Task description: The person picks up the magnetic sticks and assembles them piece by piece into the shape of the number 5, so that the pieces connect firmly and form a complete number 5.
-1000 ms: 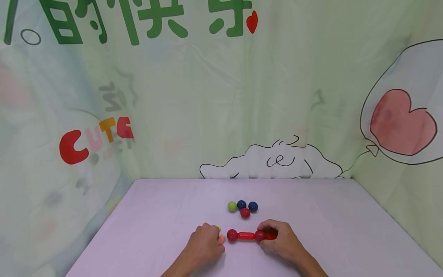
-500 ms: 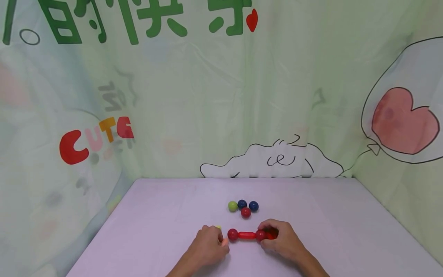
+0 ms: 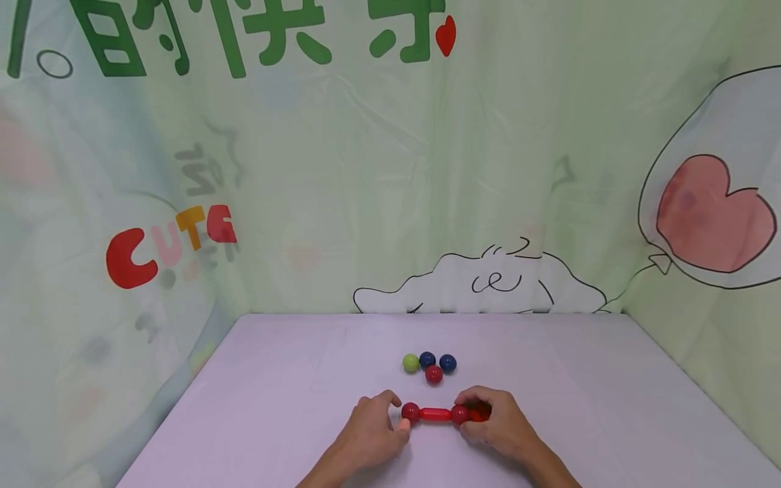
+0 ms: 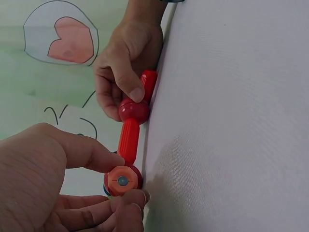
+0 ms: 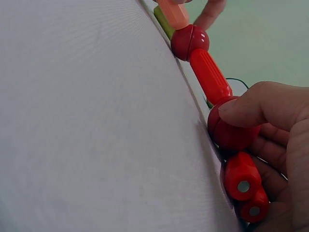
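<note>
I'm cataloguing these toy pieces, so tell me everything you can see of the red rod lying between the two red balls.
The red rod is a short, ribbed, glossy plastic stick lying flat on the lilac table, running left to right. Each end meets a red ball: the left ball is touched by the left hand, the right ball is held by the right hand.

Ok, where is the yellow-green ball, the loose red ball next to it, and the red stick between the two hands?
Yellow-green plastic ball (image 3: 411, 362), head view, its middle.
Loose red plastic ball (image 3: 434, 374), head view, its middle.
Red ribbed plastic stick (image 3: 435, 414), head view, mid-length, between the two joined red balls.
</note>
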The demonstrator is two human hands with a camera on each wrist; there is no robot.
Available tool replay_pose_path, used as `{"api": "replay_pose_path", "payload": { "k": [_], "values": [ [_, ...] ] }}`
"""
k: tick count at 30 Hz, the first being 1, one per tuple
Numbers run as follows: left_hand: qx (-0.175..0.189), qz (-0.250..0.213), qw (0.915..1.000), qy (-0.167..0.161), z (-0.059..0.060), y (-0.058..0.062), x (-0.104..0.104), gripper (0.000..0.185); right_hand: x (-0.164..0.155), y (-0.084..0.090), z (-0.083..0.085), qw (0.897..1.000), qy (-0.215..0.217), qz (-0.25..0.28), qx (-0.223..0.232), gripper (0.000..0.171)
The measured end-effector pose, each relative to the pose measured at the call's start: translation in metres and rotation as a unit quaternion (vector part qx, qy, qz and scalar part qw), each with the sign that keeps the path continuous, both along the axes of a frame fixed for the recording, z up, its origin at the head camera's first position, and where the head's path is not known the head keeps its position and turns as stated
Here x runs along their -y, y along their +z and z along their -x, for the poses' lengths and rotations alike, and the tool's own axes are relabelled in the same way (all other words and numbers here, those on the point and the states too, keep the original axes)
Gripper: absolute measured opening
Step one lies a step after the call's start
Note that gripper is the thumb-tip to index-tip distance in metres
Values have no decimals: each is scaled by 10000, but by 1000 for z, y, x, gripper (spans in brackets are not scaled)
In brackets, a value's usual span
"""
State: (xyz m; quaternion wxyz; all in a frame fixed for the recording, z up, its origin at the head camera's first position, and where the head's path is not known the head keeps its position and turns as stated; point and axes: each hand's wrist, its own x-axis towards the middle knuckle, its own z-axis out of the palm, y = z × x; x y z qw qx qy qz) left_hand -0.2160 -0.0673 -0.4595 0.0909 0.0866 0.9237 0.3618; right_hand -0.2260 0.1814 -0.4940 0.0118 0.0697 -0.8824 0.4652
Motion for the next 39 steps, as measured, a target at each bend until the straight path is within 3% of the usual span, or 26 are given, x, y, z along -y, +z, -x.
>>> {"api": "replay_pose_path", "payload": {
  "k": [6,13,18,26,39],
  "values": [
    [8,-216,9998,17,1,-3,-4,43,0,0,0,10000,-22,10,-43,37],
    [536,-720,9959,72,2,-3,-9,35,-1,3,-2,10000,-82,-1,-34,36],
    [682,-1120,9914,-11,4,-6,-10,34,-3,2,-2,10000,-26,11,-18,35],
    [633,-1455,9871,-203,8,-10,-7,31,0,0,0,10000,-68,24,-38,35],
    [299,-1395,9893,-297,14,-10,-2,25,0,0,1,9999,-74,-68,-134,34]
  ]
}}
